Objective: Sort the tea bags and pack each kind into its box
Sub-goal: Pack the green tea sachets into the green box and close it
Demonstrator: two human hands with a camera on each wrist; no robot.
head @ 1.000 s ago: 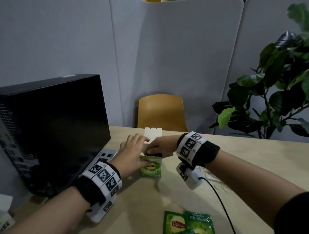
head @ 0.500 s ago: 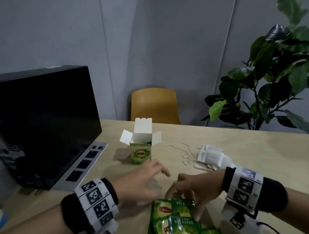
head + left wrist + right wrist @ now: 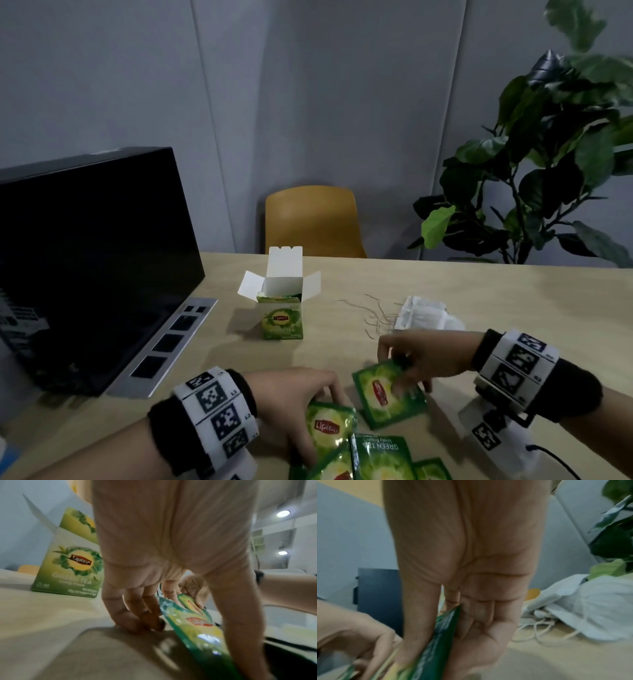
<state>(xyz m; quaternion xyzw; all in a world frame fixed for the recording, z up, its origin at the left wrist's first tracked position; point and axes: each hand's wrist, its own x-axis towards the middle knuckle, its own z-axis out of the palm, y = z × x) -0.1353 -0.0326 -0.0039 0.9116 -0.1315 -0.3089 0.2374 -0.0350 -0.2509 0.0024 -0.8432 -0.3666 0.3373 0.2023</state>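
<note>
An open green Lipton tea box (image 3: pixel 281 318) (image 3: pixel 68 566) stands mid-table with its white flaps up. Several green sachets (image 3: pixel 380 459) lie at the near edge. My left hand (image 3: pixel 298 404) grips one of them (image 3: pixel 329 428) (image 3: pixel 193 623) between fingers and thumb, low on the table. Beside it on the right, my right hand (image 3: pixel 411 363) pinches another green sachet (image 3: pixel 383 397) (image 3: pixel 436 649), tilted and lifted off the pile. A heap of white unwrapped tea bags (image 3: pixel 423 313) (image 3: pixel 582 608) lies just beyond my right hand.
A black computer case (image 3: pixel 85 257) lies along the left of the wooden table (image 3: pixel 513 301). Loose tea bag strings (image 3: pixel 373 315) trail between the box and the white heap. A yellow chair (image 3: pixel 313 222) and a leafy plant (image 3: pixel 548 171) stand behind the table.
Both hands have left the box and come back to the near sachets. The right hand has picked one up and drawn it rightward; the left has taken hold of another.
</note>
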